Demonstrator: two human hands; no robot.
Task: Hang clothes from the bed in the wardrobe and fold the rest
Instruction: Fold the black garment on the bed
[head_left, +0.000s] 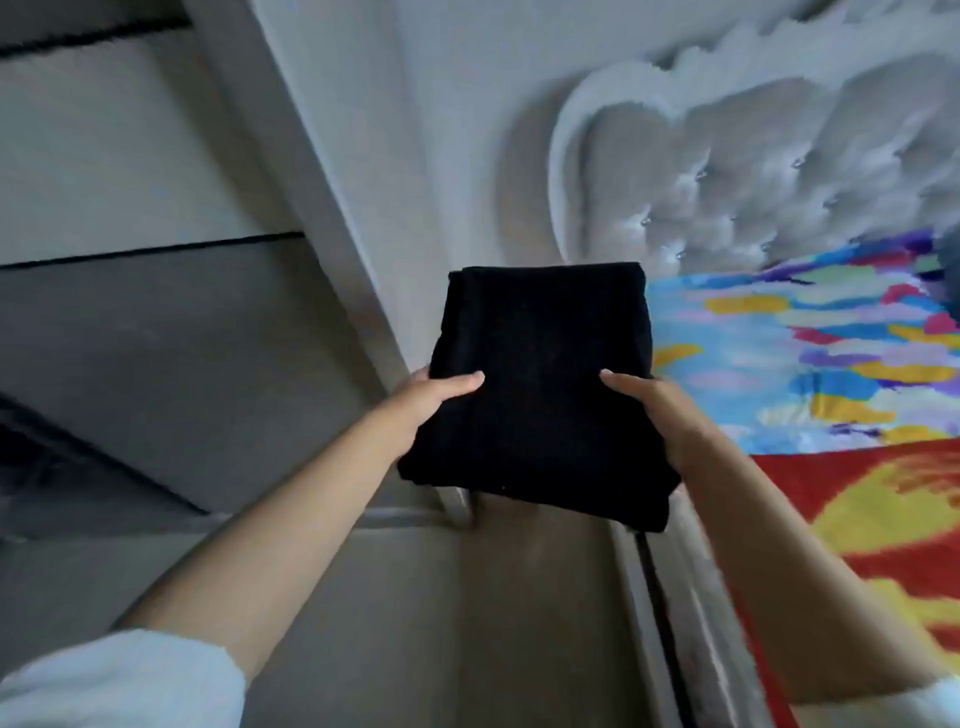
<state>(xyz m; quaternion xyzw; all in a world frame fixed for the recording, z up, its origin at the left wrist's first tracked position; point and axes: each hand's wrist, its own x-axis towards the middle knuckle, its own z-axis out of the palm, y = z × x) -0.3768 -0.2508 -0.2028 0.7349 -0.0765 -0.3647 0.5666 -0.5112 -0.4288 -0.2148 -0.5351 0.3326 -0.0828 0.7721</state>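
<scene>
While gripped at both sides, folded black garment (540, 389) between left hand (431, 395) and right hand (654, 410).

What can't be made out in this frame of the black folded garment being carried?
- Head view: what kind of clothing the black folded garment is; it is a plain dark bundle.
- The fingers of the left hand and right hand: only the thumbs show on top, the rest lie under the garment.
- The bed: cut off by the right edge, so other clothes on it can't be seen.
- The headboard: blurred.
</scene>
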